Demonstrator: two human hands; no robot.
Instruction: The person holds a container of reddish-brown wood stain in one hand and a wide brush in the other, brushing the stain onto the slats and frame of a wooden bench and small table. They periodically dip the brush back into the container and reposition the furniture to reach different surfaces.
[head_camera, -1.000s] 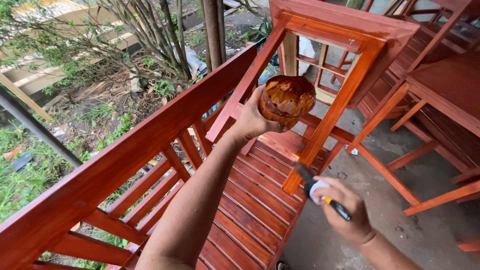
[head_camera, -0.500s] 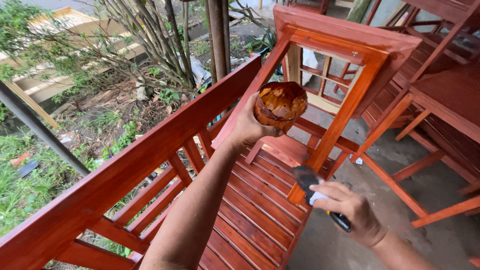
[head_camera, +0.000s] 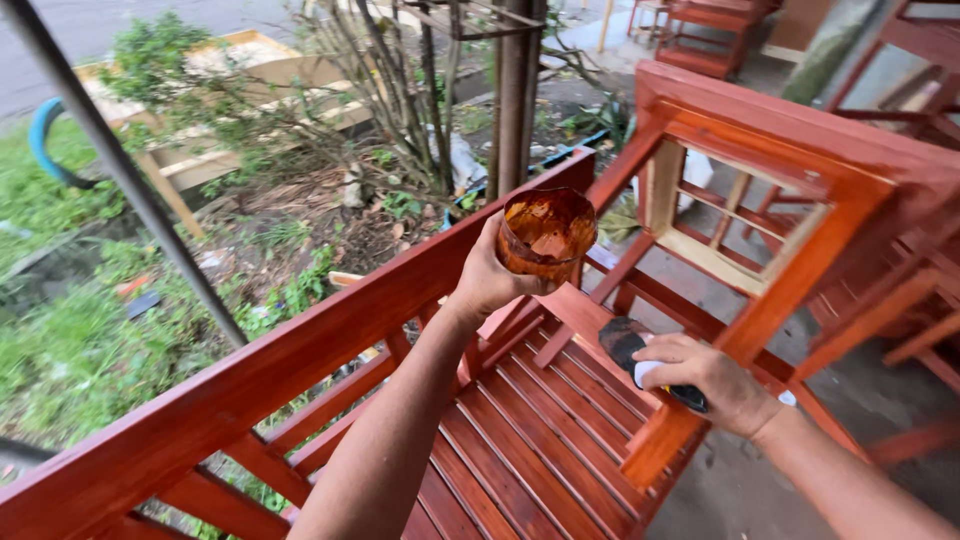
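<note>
My left hand (head_camera: 487, 280) grips a cut plastic cup (head_camera: 545, 236) stained with brown-orange varnish, held up above a red-brown slatted wooden bench (head_camera: 520, 450). My right hand (head_camera: 712, 384) holds a paintbrush (head_camera: 632, 350) with a dark bristle head and a black and white handle. The brush lies against the bench's armrest post (head_camera: 745, 335), below and to the right of the cup. The bench's back rail (head_camera: 300, 345) runs diagonally under my left arm.
More varnished red-brown furniture (head_camera: 900, 250) stands at the right and at the top (head_camera: 700, 20). A metal pole (head_camera: 120, 165) slants across the left. Grass (head_camera: 60, 340), shrubs and a thin tree trunk (head_camera: 513, 95) lie beyond the rail. Grey concrete floor (head_camera: 730, 480) shows below the bench.
The view has shifted and drawn closer. My left hand has tipped the cup more upright. My right hand has brought the brush up against the armrest post.
</note>
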